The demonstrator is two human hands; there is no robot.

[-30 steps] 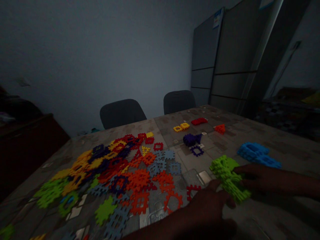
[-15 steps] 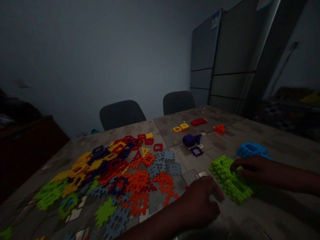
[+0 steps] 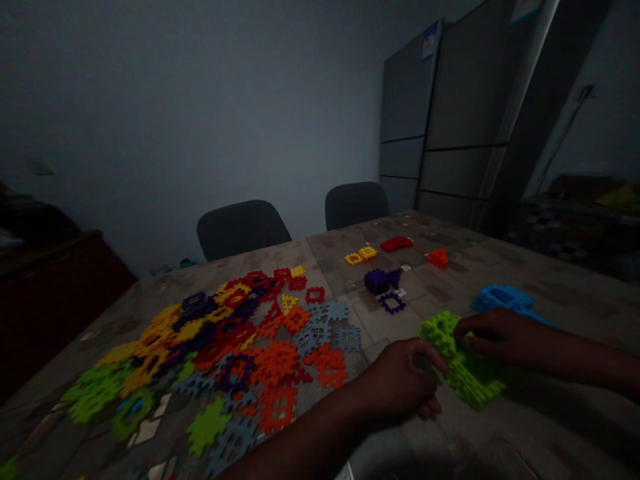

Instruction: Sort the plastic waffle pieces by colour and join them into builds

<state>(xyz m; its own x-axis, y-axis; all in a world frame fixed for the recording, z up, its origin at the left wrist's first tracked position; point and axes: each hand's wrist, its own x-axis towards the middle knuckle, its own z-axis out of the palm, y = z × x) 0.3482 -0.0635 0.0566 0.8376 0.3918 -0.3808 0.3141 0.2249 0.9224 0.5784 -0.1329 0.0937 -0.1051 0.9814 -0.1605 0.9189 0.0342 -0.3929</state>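
A row of lime-green toothed interlocking plastic pieces (image 3: 473,380), some standing on edge, lies on the table in front of me. My right hand (image 3: 493,333) comes in from the right, its fingers curled over the row's upper side; their tips are partly hidden. My left hand (image 3: 403,377) is at the row's left side, index finger curved out to its edge and the other fingers apart below, with nothing visible in them. A blue stack of similar pieces (image 3: 505,299) sits just beyond my right hand.
A wide heap of mixed toothed pieces (image 3: 220,333) spreads over the table's left. Farther back are purple pieces (image 3: 380,280), yellow pieces (image 3: 361,256), a red stack (image 3: 397,244) and an orange piece (image 3: 438,258). Two chairs (image 3: 243,230) stand behind the table (image 3: 330,267).
My left hand has moved slightly up and nearer the green row, its index finger now at the edge. My right hand has shifted slightly left and up along the row.
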